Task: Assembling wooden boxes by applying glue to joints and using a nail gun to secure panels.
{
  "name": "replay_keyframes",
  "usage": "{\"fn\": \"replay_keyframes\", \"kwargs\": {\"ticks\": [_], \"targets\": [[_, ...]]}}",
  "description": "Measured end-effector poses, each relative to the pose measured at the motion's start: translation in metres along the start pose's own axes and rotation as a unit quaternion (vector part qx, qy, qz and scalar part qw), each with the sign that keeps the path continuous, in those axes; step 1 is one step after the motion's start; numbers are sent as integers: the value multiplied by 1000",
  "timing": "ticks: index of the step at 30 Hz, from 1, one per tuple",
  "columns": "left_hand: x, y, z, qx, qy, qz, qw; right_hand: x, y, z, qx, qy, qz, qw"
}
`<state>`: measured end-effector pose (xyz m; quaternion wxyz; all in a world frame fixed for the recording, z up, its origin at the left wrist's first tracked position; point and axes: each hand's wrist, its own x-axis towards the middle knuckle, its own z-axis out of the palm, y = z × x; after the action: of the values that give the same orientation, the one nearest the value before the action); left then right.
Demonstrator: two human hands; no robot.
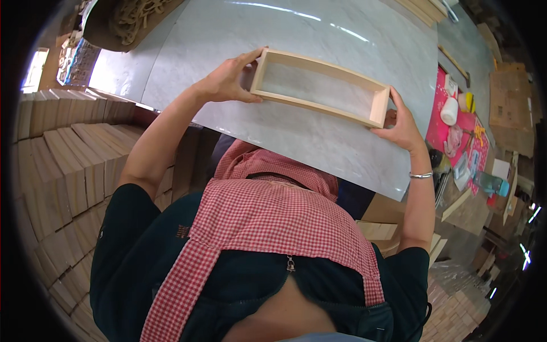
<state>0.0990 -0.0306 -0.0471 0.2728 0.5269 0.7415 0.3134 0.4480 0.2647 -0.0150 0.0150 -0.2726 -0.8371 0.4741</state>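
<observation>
Between my two hands is a long, narrow wooden frame (319, 107) of pale bare wood, open through its middle so the grey marbled tabletop (296, 137) shows inside it. My left hand (231, 80) grips its left short end, thumb at the near corner and fingers at the far corner. At the right short end, my right hand (399, 119) holds the frame the same way, thumb near and fingertips on the far corner. The frame slants slightly, its right end nearer to me. Whether it rests on the table or hovers just over it, I cannot tell.
Stacked wooden boards (68, 165) rise at the left. A bin of curled strips (137, 20) stands at the far left. To the right are a hammer (454, 64), a white bottle (449, 111) on a pink sheet (436, 131), a water bottle (491, 183) and a cardboard box (511, 108).
</observation>
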Motion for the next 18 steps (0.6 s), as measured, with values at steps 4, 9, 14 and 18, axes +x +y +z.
{"fn": "replay_keyframes", "kwargs": {"ticks": [4, 9, 14, 18], "targets": [[0, 6, -2, -4, -5, -9, 1000, 6, -3, -1, -5, -3, 5, 1000], [-2, 3, 1, -16, 7, 9, 1000, 14, 6, -1, 13, 2, 0, 1000], [-1, -5, 7, -24, 27, 31, 999, 6, 6, 3, 37, 2, 2, 999], [4, -3, 2, -32, 39, 48, 998, -1, -3, -1, 22, 12, 3, 1000]]}}
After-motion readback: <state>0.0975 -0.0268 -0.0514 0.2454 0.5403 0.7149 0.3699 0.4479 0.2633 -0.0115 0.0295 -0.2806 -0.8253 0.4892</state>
